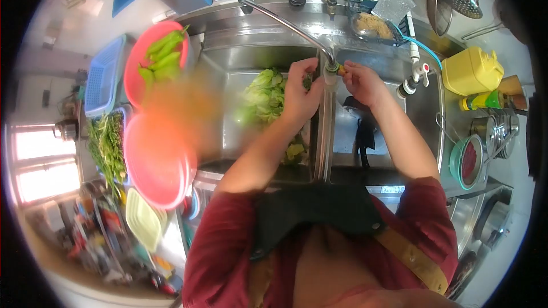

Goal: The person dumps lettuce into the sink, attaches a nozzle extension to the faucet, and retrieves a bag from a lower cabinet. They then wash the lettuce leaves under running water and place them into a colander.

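Observation:
My right hand (363,82) is at the end of the long metal tap (291,27), its fingers closed on a small yellow piece (341,70) beside the spout. To the left of the spout is my left hand (301,92), its thumb and fingers apart in a curved shape. Something dark shows in that gap, too small to name. Pale green lettuce (265,96) lies in the left sink basin (231,128), partly covered by my left hand and forearm. Below my right hand, a black-handled object (364,137) rests in the right basin (391,157).
Left of the sink are a pink basin (132,60) with green peppers (165,51), another pink basin (157,165), a blue basket (104,80) and leafy greens (107,148). A yellow jug (471,72) and a green colander (455,162) stand right. An orange blur crosses the left side.

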A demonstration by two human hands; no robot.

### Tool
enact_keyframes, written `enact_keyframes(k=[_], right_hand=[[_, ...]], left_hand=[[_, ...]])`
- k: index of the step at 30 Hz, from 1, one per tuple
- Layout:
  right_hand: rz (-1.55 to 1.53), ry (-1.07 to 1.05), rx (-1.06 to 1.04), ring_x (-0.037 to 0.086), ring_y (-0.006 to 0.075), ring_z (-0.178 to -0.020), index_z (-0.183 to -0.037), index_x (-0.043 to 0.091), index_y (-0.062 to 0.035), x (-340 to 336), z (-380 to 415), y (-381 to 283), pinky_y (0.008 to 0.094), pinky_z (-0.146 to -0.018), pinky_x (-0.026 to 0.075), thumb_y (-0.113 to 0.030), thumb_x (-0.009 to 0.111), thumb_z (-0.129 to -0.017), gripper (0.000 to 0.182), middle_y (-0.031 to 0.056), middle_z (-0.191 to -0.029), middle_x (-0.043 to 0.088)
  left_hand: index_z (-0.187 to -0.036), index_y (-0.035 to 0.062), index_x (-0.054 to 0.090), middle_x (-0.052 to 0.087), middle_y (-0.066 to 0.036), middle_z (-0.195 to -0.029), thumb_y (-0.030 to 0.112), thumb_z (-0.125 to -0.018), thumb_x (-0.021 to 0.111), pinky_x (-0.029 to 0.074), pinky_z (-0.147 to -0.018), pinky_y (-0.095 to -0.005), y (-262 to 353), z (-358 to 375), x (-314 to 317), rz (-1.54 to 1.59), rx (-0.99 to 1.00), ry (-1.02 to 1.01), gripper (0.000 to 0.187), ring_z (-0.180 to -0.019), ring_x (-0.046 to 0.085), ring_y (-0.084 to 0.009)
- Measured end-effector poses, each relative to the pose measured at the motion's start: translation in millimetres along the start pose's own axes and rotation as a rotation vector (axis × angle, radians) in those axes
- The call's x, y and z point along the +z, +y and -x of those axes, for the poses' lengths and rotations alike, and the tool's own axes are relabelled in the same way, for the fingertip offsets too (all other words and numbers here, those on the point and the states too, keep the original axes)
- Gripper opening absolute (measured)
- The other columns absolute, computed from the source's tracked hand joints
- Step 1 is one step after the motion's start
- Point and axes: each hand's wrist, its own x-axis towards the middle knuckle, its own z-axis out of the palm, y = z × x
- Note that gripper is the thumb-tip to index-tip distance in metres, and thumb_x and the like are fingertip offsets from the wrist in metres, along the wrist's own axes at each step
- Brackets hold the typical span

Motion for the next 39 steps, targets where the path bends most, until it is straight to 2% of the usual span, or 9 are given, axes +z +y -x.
enact_keyframes(k=[4, 10, 16, 17, 24, 28, 31, 34, 39], right_hand=[[1.045, 0.092, -0.875, 0.06, 0.0223, -0.067, -0.104, 0.044, -0.0061, -1, 9, 11, 0.0338, -0.058, 0.047, -0.013, 0.051, -0.087, 0.02, 0.0115, -0.081, 0.06], [1.786, 0.228, -0.862, 0.056, 0.0361, -0.085, -0.103, 0.049, -0.0078, 19, 19, 6, 0.0435, -0.068, 0.045, -0.013, 0.051, -0.085, 0.019, 0.0178, -0.092, 0.059], [1.474, 0.193, -1.208, 0.057, 0.0339, -0.074, -0.11, 0.041, -0.0038, -2, -12, 19, 0.0377, -0.064, 0.046, -0.014, 0.045, -0.089, 0.024, 0.0181, -0.084, 0.058], [1.022, 0.127, -0.836, 0.054, 0.0217, -0.061, -0.11, 0.039, -0.004, -6, -20, 21, 0.0303, -0.054, 0.044, -0.014, 0.045, -0.09, 0.023, 0.011, -0.076, 0.055], [0.755, 0.161, -0.416, 0.051, 0.0084, -0.061, -0.103, 0.042, -0.008, 13, 6, 15, 0.0184, -0.046, 0.037, -0.014, 0.05, -0.088, 0.018, 0.0059, -0.081, 0.058], [1.424, 0.066, -1.027, 0.06, 0.0289, -0.074, -0.105, 0.039, -0.0049, 11, 9, 18, 0.0362, -0.056, 0.045, -0.015, 0.049, -0.089, 0.022, 0.015, -0.087, 0.06], [1.761, 0.097, -1.091, 0.058, 0.0377, -0.082, -0.106, 0.038, -0.0031, 7, 6, 16, 0.0441, -0.062, 0.044, -0.013, 0.048, -0.089, 0.023, 0.0191, -0.088, 0.059], [1.669, 0.132, -1.203, 0.059, 0.029, -0.068, -0.105, 0.041, -0.0039, -3, -9, 24, 0.0397, -0.055, 0.044, -0.012, 0.046, -0.089, 0.018, 0.0159, -0.085, 0.059], [0.346, -0.037, -0.261, 0.046, 0.0073, -0.05, -0.106, 0.044, -0.0064, 6, -8, 13, 0.0192, -0.039, 0.034, -0.012, 0.044, -0.09, 0.017, 0.0044, -0.069, 0.054]], left_hand=[[-0.08, 0.0014, 0.061, 0.055, -0.008, -0.086, 0.026, -0.084, 0.055, 0.038, -0.068, -0.0263, 83, -6, -56, 0.476, 0.077, -0.285, 0.025, -0.075, 0.047, -0.0154], [-0.081, 0.0011, 0.064, 0.054, -0.008, -0.081, 0.042, -0.085, 0.05, 0.036, -0.066, -0.0265, 183, 9, -117, 0.984, 0.162, -0.762, 0.044, -0.072, 0.046, -0.0162], [-0.082, 0.0015, 0.064, 0.054, -0.008, -0.081, 0.041, -0.086, 0.049, 0.037, -0.067, -0.0273, 194, 25, -123, 1.125, 0.195, -0.914, 0.043, -0.073, 0.046, -0.0171], [-0.082, 0.0015, 0.064, 0.054, -0.008, -0.081, 0.041, -0.086, 0.048, 0.037, -0.067, -0.0275, 193, 27, -123, 1.134, 0.197, -0.921, 0.043, -0.073, 0.047, -0.0173], [-0.084, 0.002, 0.065, 0.055, -0.007, -0.081, 0.041, -0.088, 0.046, 0.037, -0.069, -0.0284, 194, 37, -117, 1.151, 0.209, -0.948, 0.043, -0.074, 0.048, -0.0184], [-0.085, 0.0022, 0.065, 0.055, -0.007, -0.081, 0.04, -0.088, 0.045, 0.038, -0.069, -0.029, 193, 39, -120, 1.129, 0.222, -0.949, 0.043, -0.074, 0.048, -0.019], [-0.085, 0.0024, 0.065, 0.055, -0.007, -0.081, 0.04, -0.089, 0.044, 0.038, -0.07, -0.0294, 192, 40, -128, 1.129, 0.237, -0.926, 0.043, -0.074, 0.049, -0.0195], [-0.086, 0.0026, 0.065, 0.056, -0.007, -0.081, 0.04, -0.089, 0.043, 0.039, -0.071, -0.0299, 191, 43, -133, 1.12, 0.246, -0.908, 0.043, -0.075, 0.049, -0.0199], [-0.087, 0.0029, 0.065, 0.056, -0.007, -0.08, 0.039, -0.09, 0.042, 0.039, -0.072, -0.0306, 191, 51, -142, 1.089, 0.266, -0.869, 0.043, -0.075, 0.05, -0.0207]])
